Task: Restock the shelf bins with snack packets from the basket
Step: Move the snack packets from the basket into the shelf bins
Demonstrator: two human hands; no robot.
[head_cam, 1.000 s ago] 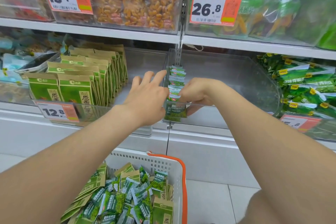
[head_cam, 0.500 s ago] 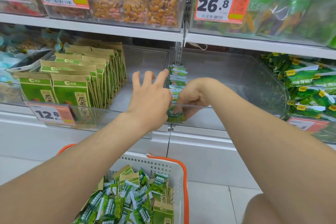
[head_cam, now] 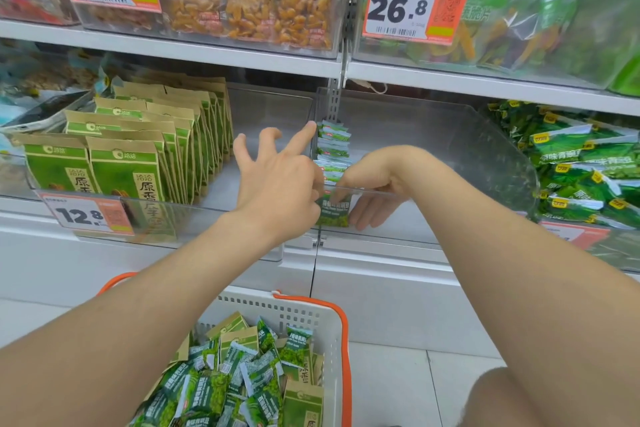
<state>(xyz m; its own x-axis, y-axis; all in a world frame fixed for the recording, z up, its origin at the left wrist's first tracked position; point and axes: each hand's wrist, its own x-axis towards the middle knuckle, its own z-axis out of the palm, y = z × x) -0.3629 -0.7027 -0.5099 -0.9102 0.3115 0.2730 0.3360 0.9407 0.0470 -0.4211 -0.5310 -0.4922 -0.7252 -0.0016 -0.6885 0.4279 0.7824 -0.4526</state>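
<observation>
Clear plastic forms the bin [head_cam: 450, 135], where green packets [head_cam: 334, 146] stand in a row along its left wall. The white basket [head_cam: 332, 322] sits below. Both arms reach forward. The left hand [head_cam: 277, 180] spreads loose fingers beside the row. The right hand [head_cam: 374, 177], wrist bent inside the bin, pinches the front packet [head_cam: 334, 211].

My one view comes from the head-worn wide-angle camera, facing forward and down at the store shelving from close in, so the clear shelf bin [head_cam: 485, 135] fills the middle of the frame. The 26.8 price tag [head_cam: 415, 3] on the far upper shelf crowds the top edge. The white basket [head_cam: 311, 315] sits near, at the bottom, right under my lens.
</observation>
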